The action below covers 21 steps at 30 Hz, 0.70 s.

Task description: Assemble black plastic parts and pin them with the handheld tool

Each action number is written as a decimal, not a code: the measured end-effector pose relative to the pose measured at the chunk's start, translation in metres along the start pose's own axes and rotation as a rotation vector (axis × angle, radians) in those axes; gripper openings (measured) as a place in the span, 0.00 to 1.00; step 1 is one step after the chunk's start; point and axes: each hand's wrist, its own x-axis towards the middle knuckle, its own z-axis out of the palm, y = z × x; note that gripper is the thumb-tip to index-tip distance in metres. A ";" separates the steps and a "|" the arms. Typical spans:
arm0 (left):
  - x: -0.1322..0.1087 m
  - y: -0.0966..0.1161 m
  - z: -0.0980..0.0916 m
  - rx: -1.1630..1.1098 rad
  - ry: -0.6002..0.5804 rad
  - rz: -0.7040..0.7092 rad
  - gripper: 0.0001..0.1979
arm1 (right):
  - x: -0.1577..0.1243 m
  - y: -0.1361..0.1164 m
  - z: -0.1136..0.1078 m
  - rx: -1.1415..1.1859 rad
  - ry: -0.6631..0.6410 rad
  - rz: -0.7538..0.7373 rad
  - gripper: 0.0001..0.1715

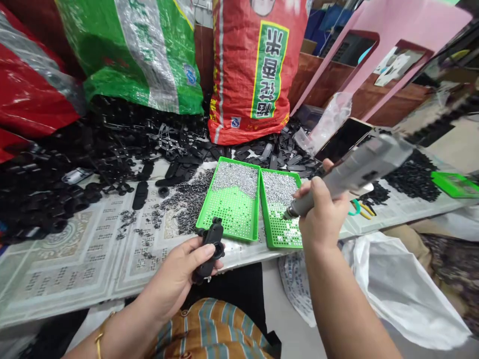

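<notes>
My left hand [178, 276] is closed around a black plastic part [209, 248], holding it upright near the table's front edge. My right hand [322, 212] grips a grey electric screwdriver [359, 169]. Its tip points down-left into the right green tray [279, 238], which holds several small silver screws [279, 188]. Beside that tray lies the left green tray [228, 219], with screws heaped at its far end.
A large heap of black plastic parts [93, 149] covers the table's left and back. Green, red and printed sacks [258, 65] stand behind. A phone [342, 139], pliers [357, 207], a further green tray [454, 183] and a pink stool [377, 35] are at right. A white bag [404, 294] lies below.
</notes>
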 end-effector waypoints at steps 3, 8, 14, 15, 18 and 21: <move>0.006 -0.001 0.008 0.013 -0.010 -0.017 0.15 | -0.014 0.007 -0.019 -0.056 0.059 -0.029 0.24; 0.011 -0.005 0.015 0.020 0.016 -0.017 0.15 | -0.024 0.021 -0.038 -0.113 0.064 -0.110 0.27; 0.012 -0.009 0.016 0.007 0.053 -0.024 0.14 | -0.029 0.025 -0.042 -0.017 0.056 -0.108 0.24; 0.012 -0.010 0.016 0.010 0.054 -0.027 0.14 | -0.031 0.025 -0.041 0.009 0.045 -0.101 0.24; 0.012 -0.011 0.014 0.021 0.045 -0.023 0.14 | -0.036 0.028 -0.041 0.031 0.029 -0.080 0.24; 0.011 -0.011 0.014 0.020 0.041 -0.021 0.14 | -0.039 0.032 -0.042 -0.007 0.043 -0.060 0.25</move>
